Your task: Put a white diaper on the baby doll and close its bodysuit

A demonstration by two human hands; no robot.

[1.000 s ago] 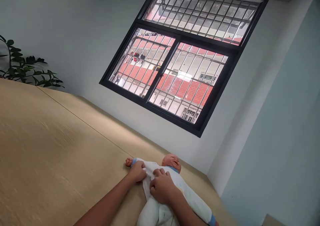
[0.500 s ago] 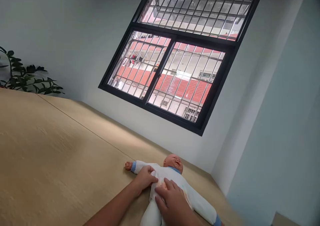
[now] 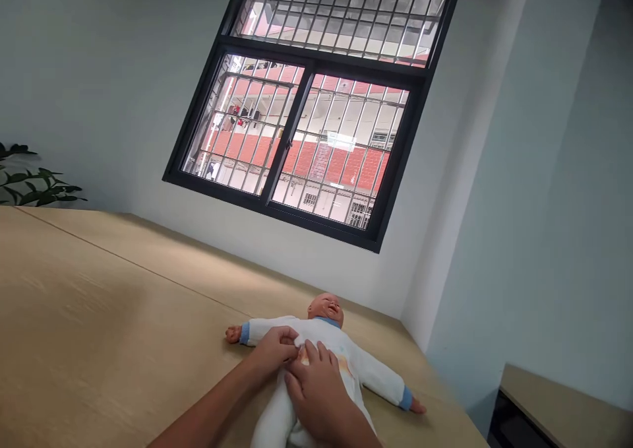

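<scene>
A baby doll [image 3: 326, 308] lies on its back on the wooden table, arms spread wide. It wears a white romper [image 3: 316, 330] with blue cuffs and collar and an orange print on the front. My left hand [image 3: 277, 350] pinches the romper's cloth at the side of the chest. Close beside it, my right hand [image 3: 319, 385] rests over the doll's belly, thumb and forefinger drawn together at the cloth near my left fingertips. The bit of cloth between the fingers is largely hidden, and my right forearm covers part of the legs.
The wooden table [image 3: 99, 289] has a seam running across it and meets the wall behind the doll. A barred window [image 3: 270, 200] is set above. Plant leaves [image 3: 44, 187] show at the far left. Lower right stands a box-like piece of furniture [image 3: 558, 395] with a dark front.
The view has tilted and shifted, so the doll sits further left and its other hand now shows fully. My hands stay at the romper's front, with my right fingers closer to the left ones.
</scene>
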